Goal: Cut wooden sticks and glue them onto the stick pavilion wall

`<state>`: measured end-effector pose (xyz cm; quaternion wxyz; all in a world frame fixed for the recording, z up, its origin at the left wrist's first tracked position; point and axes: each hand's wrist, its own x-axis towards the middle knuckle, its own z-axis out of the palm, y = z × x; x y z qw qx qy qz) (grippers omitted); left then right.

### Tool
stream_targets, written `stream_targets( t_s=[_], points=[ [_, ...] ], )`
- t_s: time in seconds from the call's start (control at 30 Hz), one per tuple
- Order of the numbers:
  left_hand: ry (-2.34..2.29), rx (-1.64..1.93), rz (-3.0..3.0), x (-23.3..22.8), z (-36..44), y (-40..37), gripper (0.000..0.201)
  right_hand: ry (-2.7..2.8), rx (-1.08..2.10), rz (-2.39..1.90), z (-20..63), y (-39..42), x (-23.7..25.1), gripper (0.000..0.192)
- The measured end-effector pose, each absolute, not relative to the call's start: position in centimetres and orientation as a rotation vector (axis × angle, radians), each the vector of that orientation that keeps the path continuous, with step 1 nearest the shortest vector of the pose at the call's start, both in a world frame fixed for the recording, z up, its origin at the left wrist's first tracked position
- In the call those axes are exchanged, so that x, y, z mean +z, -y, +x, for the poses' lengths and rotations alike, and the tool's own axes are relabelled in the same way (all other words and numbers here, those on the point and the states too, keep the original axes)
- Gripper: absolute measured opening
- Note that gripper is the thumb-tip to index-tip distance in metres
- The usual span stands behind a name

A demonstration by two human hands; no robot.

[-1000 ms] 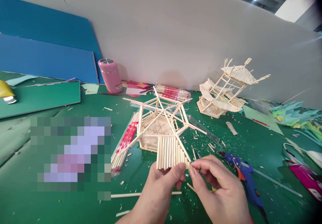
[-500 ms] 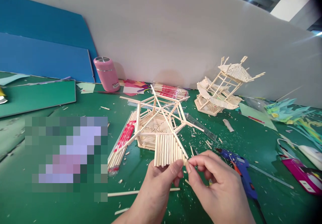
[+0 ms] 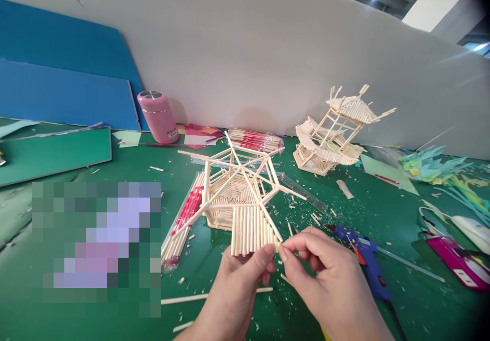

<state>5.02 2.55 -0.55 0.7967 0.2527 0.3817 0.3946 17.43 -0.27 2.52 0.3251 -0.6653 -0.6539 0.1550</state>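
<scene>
In the head view, a model pavilion frame of thin wooden sticks stands before me, with crossed roof beams over a hexagonal base. A panel of short sticks laid side by side slopes from its front toward me. My left hand is closed on the panel's lower right edge, thumb on top and fingers underneath. At that same corner, by the end of a long roof beam, my right hand pinches a small wooden stick between thumb and forefinger. Its fingertips hide most of the stick.
A blue glue gun lies right of my right hand. Stick bundles in red-banded wrappers lie left of and behind the frame. A second stick pavilion, a pink flask and a magenta device stand or lie farther out. Scraps litter the green table.
The whole view has shifted slightly, with most things appearing a little farther left. Both hands keep their hold at the panel's corner, nearly unmoved against the frame.
</scene>
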Motion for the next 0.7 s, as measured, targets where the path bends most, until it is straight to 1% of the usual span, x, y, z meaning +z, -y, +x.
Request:
stream_targets(
  t_s=[0.27,0.43,0.63,0.7],
  points=[
    [-0.807,0.859,0.513,-0.8,5.0,-2.7,0.021,1.591,0.535,-1.814,17.0,0.4,3.2,0.016],
    [-0.781,0.862,0.508,-0.7,4.8,-2.5,0.017,1.509,0.678,-1.718,17.9,1.4,2.5,0.014],
    [-0.779,0.847,0.534,-0.5,4.7,-2.4,0.022,1.335,0.634,-1.719,18.6,2.0,1.0,0.016],
    [-0.774,0.842,0.546,-0.5,4.8,-2.4,0.024,1.346,0.613,-1.684,18.5,1.9,0.9,0.013]
  ],
)
